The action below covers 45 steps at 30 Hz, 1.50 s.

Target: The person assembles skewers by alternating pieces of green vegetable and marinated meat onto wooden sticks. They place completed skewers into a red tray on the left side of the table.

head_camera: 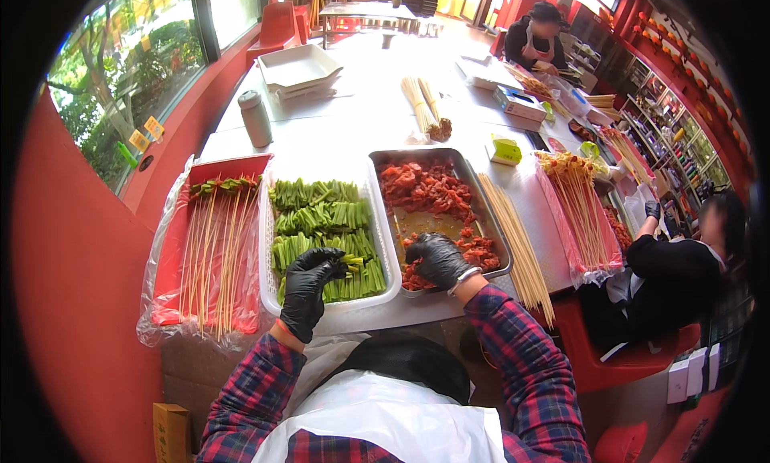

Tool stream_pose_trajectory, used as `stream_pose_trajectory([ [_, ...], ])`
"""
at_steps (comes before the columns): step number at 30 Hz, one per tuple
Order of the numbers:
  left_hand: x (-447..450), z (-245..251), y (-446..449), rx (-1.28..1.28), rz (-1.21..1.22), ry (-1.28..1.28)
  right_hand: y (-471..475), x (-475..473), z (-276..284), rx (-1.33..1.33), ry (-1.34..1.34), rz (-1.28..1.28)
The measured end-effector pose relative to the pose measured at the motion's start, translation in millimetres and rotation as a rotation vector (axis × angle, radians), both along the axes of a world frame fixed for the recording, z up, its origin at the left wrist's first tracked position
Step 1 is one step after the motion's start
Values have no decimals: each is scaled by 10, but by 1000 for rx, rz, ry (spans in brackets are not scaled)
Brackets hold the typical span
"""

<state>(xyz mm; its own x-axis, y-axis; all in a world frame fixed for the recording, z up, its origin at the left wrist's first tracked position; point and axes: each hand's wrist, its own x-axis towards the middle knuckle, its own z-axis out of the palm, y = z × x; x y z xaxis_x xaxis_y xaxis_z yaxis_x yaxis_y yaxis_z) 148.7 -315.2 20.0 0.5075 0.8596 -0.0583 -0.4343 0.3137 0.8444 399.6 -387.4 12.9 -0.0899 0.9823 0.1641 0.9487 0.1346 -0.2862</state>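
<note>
My left hand (308, 291), in a black glove, pinches a few cut green vegetable stems (352, 260) between thumb and fingers. It hovers over the front of a white plastic basket (394, 275), where more green stem pieces (319, 219) lie in rows. My right hand (444, 261), also black-gloved, reaches down into a steel tray (506, 263) of raw red meat pieces (424, 186). Its fingers curl downward at the meat near the tray's left side; whether they grip any is hidden. Bare wooden skewers (520, 246) lie along the tray's right side.
At left, a plastic-lined red tray (165, 282) holds loaded skewers (219, 252). Farther back stand a grey-green flask (255, 119), stacked white trays (299, 66) and skewer bundles (424, 105). Another loaded tray (580, 222) lies right, near a seated person (674, 270); a second person (535, 42) works beyond.
</note>
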Motion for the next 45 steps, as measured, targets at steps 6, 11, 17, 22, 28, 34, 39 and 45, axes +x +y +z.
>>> stream_pose_trajectory([
  [6,7,20,-9,-2,-1,-18,102,-96,34,-135,-149,-39],
  [11,25,6,2,3,-18,-6,36,224,-60,-167,796,-246],
  [17,10,19,-12,-8,-1,-7,-60,203,251,-377,1382,-434],
  [22,11,4,-5,-4,-10,-2,-131,230,229,-341,1450,-412],
  [28,-2,9,-1,-8,-3,-5,-122,169,193,-211,1461,-301],
  [34,4,-40,17,-26,-1,-23,-36,-302,332,-193,1837,-156],
  [39,-6,-72,30,-7,-26,-34,44,-508,239,-207,1980,5],
  [45,-22,-43,23,-11,-7,-50,46,-681,332,-130,2006,-14],
])
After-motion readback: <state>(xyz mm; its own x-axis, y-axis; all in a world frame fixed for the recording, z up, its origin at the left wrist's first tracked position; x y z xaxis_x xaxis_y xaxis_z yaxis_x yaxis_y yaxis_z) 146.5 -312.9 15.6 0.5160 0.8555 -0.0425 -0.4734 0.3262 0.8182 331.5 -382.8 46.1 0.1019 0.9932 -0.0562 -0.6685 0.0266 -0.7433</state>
